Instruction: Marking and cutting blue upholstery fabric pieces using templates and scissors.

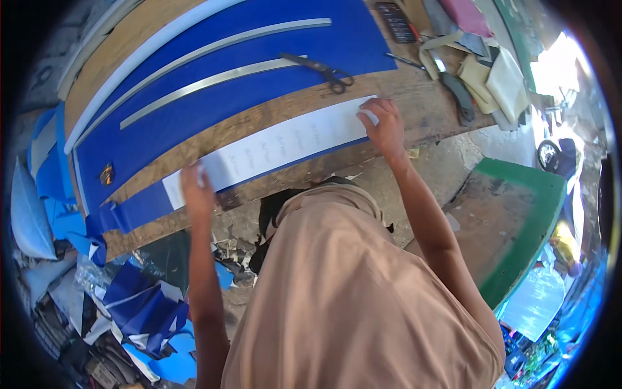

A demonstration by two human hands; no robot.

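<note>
A long white strip [272, 144] with faint grey print and a blue lower edge lies along the near side of the wooden workbench. My right hand [383, 126] is closed at its right end, thumb and fingers pinching a curled white bit there. Towards the left end, my left hand [197, 188] rests on the strip with its fingers curled. A pale bit shows by the left thumb, slightly blurred. Left of that hand, a narrow blue piece [144, 206] continues along the bench. Black-handled scissors [324, 70] lie beyond the strip, partly on blue sheet material [259, 48].
Two metal straightedges, one nearer [207, 91] and one farther [214, 47], lie on the blue sheet. At the right are a dark-handled knife [459, 97], a pen [405, 61], a phone [396, 23] and folded cloths [505, 81]. A green-edged board [518, 214] stands right of me; blue scraps [146, 305] litter the lower left.
</note>
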